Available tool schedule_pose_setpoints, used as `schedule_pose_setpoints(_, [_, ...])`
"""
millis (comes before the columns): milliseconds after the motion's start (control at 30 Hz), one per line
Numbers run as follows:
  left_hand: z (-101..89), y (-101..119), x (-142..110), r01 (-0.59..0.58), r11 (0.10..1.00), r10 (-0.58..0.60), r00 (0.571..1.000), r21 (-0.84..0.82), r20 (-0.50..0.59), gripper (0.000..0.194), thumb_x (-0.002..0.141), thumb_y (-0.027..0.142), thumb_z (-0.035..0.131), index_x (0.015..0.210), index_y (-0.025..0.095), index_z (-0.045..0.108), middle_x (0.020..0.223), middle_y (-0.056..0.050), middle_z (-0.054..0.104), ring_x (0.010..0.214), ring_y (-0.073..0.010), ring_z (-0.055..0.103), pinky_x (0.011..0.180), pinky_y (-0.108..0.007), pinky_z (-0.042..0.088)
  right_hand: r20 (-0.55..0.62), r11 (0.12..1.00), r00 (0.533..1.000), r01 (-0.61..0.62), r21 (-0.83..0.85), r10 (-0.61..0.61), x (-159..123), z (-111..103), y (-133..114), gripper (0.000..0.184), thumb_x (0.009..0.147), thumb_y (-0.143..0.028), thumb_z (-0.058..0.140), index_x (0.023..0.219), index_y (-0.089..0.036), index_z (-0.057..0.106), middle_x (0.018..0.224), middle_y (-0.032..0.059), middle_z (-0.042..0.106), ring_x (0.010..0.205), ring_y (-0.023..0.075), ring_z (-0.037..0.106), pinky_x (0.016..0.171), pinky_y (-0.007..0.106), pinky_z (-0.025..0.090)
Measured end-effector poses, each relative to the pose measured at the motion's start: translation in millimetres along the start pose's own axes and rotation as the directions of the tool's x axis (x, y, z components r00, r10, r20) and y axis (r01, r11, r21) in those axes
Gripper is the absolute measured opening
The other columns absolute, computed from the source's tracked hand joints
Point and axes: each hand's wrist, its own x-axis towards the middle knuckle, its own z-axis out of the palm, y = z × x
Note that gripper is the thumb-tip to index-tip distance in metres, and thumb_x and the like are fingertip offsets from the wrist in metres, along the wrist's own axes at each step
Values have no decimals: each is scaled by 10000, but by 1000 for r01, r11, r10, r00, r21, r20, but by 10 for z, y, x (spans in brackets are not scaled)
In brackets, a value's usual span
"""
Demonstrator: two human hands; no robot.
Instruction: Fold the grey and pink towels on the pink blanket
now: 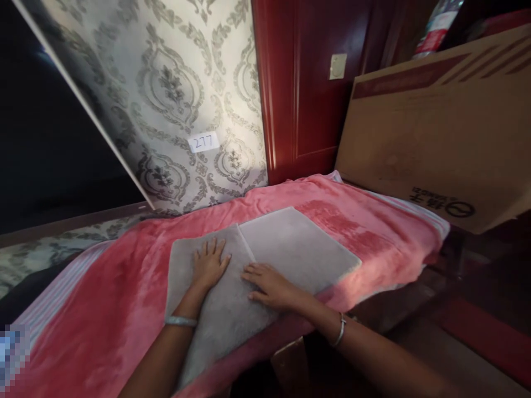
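Two grey plush mats lie side by side with a thin seam or edge between them. On the left grey mat (pixel 224 326) my left hand (pixel 209 264) rests flat, fingers spread. My right hand (pixel 269 284) lies palm down near the seam, fingers stretched out and pointing left, holding nothing. To the right, the other grey mat (pixel 298 243) is flat, with a pale edge at its right corner. Beneath both mats is a pink plush blanket (pixel 141 276). A bracelet circles each wrist.
Behind the blanket stands a patterned wall with a paper label (pixel 203 142) reading 277. A dark red door panel (pixel 315 83) adjoins it. A large cardboard box (pixel 435 132) stands at the right, with a bottle (pixel 437 27) behind its top edge. A dark screen (pixel 53 127) fills the left.
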Motion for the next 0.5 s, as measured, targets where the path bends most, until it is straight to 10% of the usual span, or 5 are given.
schedule_pose_setpoints(100, [-28, 0, 30, 11, 1000, -11, 1000, 11, 12, 619, 981, 476, 347, 1546, 223, 371, 1628, -132, 312, 1482, -400, 280, 1148, -631, 260, -268, 997, 961, -61, 49, 72, -277, -262, 491, 527, 946, -332, 514, 1454, -193, 517, 1482, 133, 506, 1371, 249, 459, 1167, 470, 333])
schedule_pose_setpoints(233, [-38, 9, 64, 13, 1000, -13, 1000, 14, 22, 621, 986, 466, 332, 1550, 208, 359, 1632, -136, 299, 1492, -399, 257, 1153, -636, 246, -574, 912, 727, -402, 87, 375, -789, -775, 1163, 553, 861, -247, 549, 1413, -203, 557, 1442, 131, 543, 1362, 293, 462, 1155, 541, 333])
schedule_pose_setpoints(333, [-81, 14, 86, 33, 999, -32, 999, -7, 44, 619, 982, 460, 342, 1549, 211, 361, 1637, -138, 287, 1495, -395, 254, 1155, -635, 241, -513, 757, 589, -618, 212, 625, -1053, -1111, 1415, 595, 840, -225, 569, 1428, -143, 540, 1361, 160, 603, 1274, 303, 541, 1083, 477, 425])
schedule_pose_setpoints(500, [-191, 252, 31, -63, 993, 69, 996, -96, 60, 665, 964, 461, 381, 1550, 148, 345, 1633, -185, 268, 1501, -375, 256, 1174, -618, 228, -375, 689, 582, -659, 302, 722, -1075, -1319, 1511, 550, 872, -210, 538, 1408, -86, 551, 1121, 157, 720, 997, 267, 678, 919, 404, 522])
